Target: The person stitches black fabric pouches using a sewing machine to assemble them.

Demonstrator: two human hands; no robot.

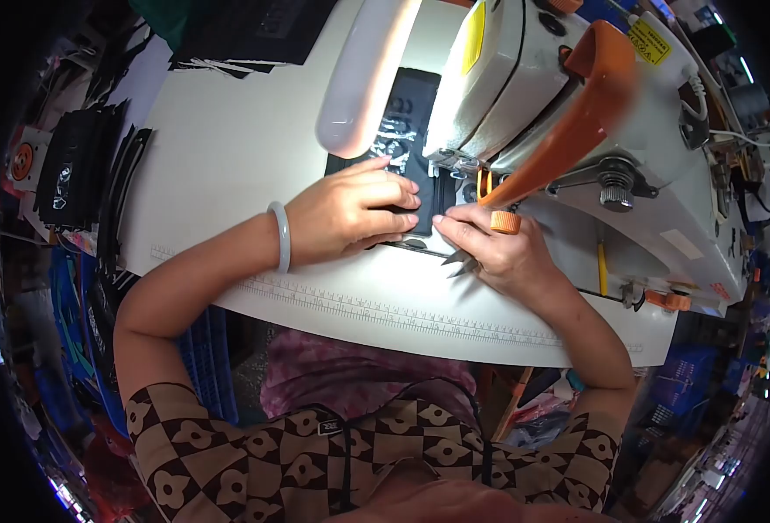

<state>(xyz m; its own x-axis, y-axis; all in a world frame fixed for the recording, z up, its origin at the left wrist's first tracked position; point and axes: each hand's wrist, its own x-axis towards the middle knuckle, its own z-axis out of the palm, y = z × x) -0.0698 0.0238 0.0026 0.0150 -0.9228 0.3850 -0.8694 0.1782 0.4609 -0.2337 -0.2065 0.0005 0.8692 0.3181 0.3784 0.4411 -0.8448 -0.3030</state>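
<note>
A black fabric piece [418,105] with a shiny clear patch lies on the white sewing table, partly under the sewing machine's head. My left hand [354,209] rests on its left side, fingers stretched out and flat, with a pale bangle [280,235] on the wrist. Close by, my right hand [503,253] has its thumb and forefinger at the fabric's right edge beside the needle area. Pointed metal blades, apparently thread snips [462,263], stick out from under its curled fingers. Their handles are hidden in the palm.
The white sewing machine [524,78] with an orange lever [590,87] stands at the right. A lamp tube [363,78] hangs over the fabric. Stacked black pieces [75,166] lie at left, more black sheets [254,35] at the back. A printed ruler [385,309] runs along the front edge.
</note>
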